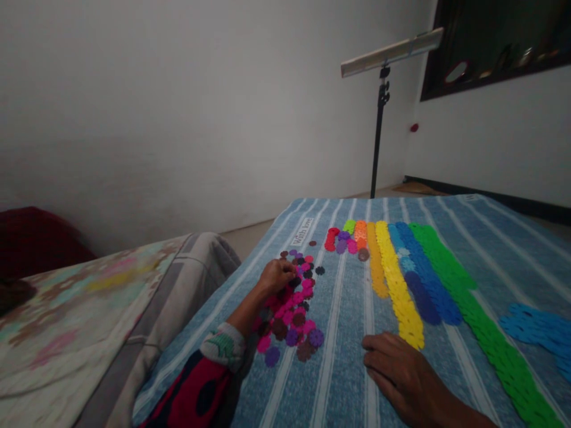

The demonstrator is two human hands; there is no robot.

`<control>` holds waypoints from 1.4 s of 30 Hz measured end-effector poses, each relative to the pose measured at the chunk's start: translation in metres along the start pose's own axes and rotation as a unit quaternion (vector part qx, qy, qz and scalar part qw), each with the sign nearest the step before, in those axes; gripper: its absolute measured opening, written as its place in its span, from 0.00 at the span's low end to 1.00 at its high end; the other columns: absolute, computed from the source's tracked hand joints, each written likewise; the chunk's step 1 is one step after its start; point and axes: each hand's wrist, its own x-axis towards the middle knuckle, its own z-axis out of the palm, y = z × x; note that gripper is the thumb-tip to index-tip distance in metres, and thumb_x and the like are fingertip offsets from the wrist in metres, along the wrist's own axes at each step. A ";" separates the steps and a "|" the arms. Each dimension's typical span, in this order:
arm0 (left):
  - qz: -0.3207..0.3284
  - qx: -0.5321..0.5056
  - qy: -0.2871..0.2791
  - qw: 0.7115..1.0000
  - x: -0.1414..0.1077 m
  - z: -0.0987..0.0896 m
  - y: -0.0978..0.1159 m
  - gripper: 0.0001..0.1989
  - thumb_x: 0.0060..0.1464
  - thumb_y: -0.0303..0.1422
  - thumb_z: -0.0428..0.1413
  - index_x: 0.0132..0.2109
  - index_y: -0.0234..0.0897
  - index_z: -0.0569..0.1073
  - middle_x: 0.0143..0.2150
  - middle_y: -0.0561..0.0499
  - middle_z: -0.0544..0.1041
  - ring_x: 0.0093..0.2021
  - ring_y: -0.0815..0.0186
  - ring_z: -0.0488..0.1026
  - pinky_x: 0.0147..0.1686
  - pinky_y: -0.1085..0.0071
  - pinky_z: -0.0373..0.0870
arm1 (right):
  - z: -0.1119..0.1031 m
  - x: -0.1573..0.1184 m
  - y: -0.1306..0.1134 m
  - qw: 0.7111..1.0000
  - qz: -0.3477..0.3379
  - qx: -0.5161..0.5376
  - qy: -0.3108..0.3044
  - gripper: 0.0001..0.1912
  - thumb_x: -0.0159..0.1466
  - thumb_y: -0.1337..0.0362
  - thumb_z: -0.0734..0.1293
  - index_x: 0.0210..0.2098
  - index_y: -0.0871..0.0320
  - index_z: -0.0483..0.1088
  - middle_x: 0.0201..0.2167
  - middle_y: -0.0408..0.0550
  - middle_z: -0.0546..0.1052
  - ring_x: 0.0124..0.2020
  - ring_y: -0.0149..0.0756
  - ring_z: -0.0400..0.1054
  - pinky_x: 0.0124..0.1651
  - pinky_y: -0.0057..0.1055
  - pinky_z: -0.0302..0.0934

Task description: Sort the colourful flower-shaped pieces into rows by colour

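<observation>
Reaching over a mixed heap of pink, purple and maroon plastic flower discs (289,315), the left hand (276,278) curls down, its grip unclear. The right hand (392,371) lies open and empty near the yellow band (397,297), one of the colour-sorted stripes on the blue striped blanket (343,333), whose label (302,231) reads "With Love".
</observation>
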 end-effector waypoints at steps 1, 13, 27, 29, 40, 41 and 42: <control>0.001 0.005 -0.006 1.000 -0.002 0.000 0.000 0.07 0.46 0.27 0.56 0.31 0.36 0.80 0.27 0.54 0.77 0.32 0.67 0.72 0.33 0.74 0.65 | 0.000 0.000 0.000 1.000 -0.001 0.000 0.005 0.12 0.66 0.74 0.59 0.37 0.56 0.72 0.39 0.49 0.78 0.37 0.35 0.72 0.39 0.31 0.67; 0.030 0.092 -0.053 0.994 -0.016 0.010 0.028 0.07 0.51 0.35 0.59 0.33 0.38 0.80 0.29 0.54 0.77 0.34 0.67 0.72 0.34 0.74 0.62 | 0.001 -0.002 0.001 1.000 0.004 -0.006 0.002 0.12 0.64 0.76 0.60 0.37 0.56 0.72 0.40 0.49 0.79 0.38 0.35 0.72 0.41 0.32 0.68; -0.019 0.186 -0.065 0.980 -0.015 0.010 0.044 0.09 0.50 0.39 0.58 0.33 0.39 0.79 0.31 0.50 0.77 0.34 0.63 0.73 0.31 0.72 0.58 | 0.003 -0.003 0.001 1.000 0.014 -0.001 -0.003 0.11 0.65 0.75 0.60 0.37 0.56 0.71 0.41 0.48 0.78 0.39 0.35 0.71 0.41 0.32 0.65; -0.025 0.176 -0.062 0.982 -0.014 0.009 0.045 0.08 0.48 0.38 0.60 0.32 0.39 0.78 0.30 0.51 0.77 0.33 0.63 0.73 0.30 0.72 0.58 | 0.002 -0.002 0.000 1.000 0.016 0.004 -0.002 0.11 0.65 0.75 0.60 0.37 0.56 0.71 0.41 0.48 0.78 0.39 0.35 0.71 0.42 0.32 0.65; -0.023 -0.139 -0.087 0.986 -0.003 0.016 0.028 0.12 0.37 0.33 0.61 0.18 0.36 0.64 0.16 0.59 0.61 0.20 0.74 0.56 0.23 0.74 0.51 | 0.002 0.001 -0.001 1.000 0.006 0.001 0.012 0.11 0.65 0.76 0.59 0.34 0.56 0.69 0.38 0.47 0.77 0.36 0.34 0.69 0.39 0.31 0.64; -0.021 -0.165 -0.086 0.982 -0.001 0.015 0.031 0.13 0.37 0.34 0.61 0.18 0.36 0.63 0.15 0.59 0.61 0.20 0.74 0.55 0.23 0.74 0.52 | 0.002 0.001 -0.001 1.000 0.005 0.002 0.012 0.11 0.65 0.76 0.58 0.34 0.56 0.69 0.37 0.48 0.77 0.35 0.34 0.69 0.39 0.31 0.64; -0.016 -0.182 -0.081 0.980 0.002 0.015 0.035 0.14 0.37 0.35 0.61 0.18 0.36 0.63 0.16 0.59 0.61 0.20 0.74 0.55 0.23 0.74 0.52 | 0.002 0.002 -0.001 1.000 0.005 0.001 0.011 0.12 0.65 0.76 0.58 0.34 0.56 0.69 0.37 0.48 0.77 0.35 0.34 0.69 0.38 0.31 0.63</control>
